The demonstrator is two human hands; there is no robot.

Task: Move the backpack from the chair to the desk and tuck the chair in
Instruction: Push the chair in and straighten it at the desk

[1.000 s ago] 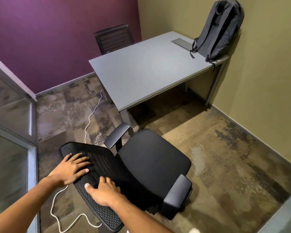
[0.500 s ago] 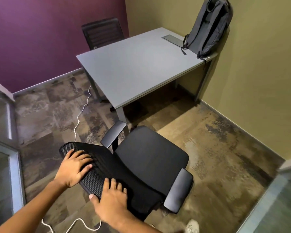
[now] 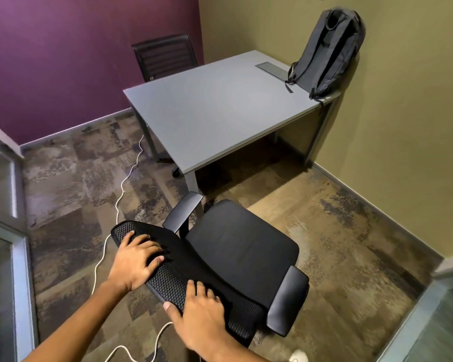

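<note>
A grey backpack (image 3: 327, 50) stands upright on the far right corner of the grey desk (image 3: 220, 108), leaning against the olive wall. A black office chair (image 3: 243, 254) with a mesh backrest and two padded armrests stands on the carpet a short way in front of the desk, its seat bare and facing the desk. My left hand (image 3: 136, 259) lies over the top left of the backrest, fingers curled on the mesh. My right hand (image 3: 199, 317) grips the backrest's top edge further right, thumb behind it.
A second black chair (image 3: 165, 56) stands behind the desk by the purple wall. A white cable (image 3: 120, 194) runs across the carpet left of the chair. Glass partitions (image 3: 3, 257) frame the left and lower right. A desk leg (image 3: 192, 181) stands just beyond the chair's left armrest.
Both hands stay on the backrest. The chair has turned a little, its seat more squarely toward the desk, and the view has swung right and then back left.
</note>
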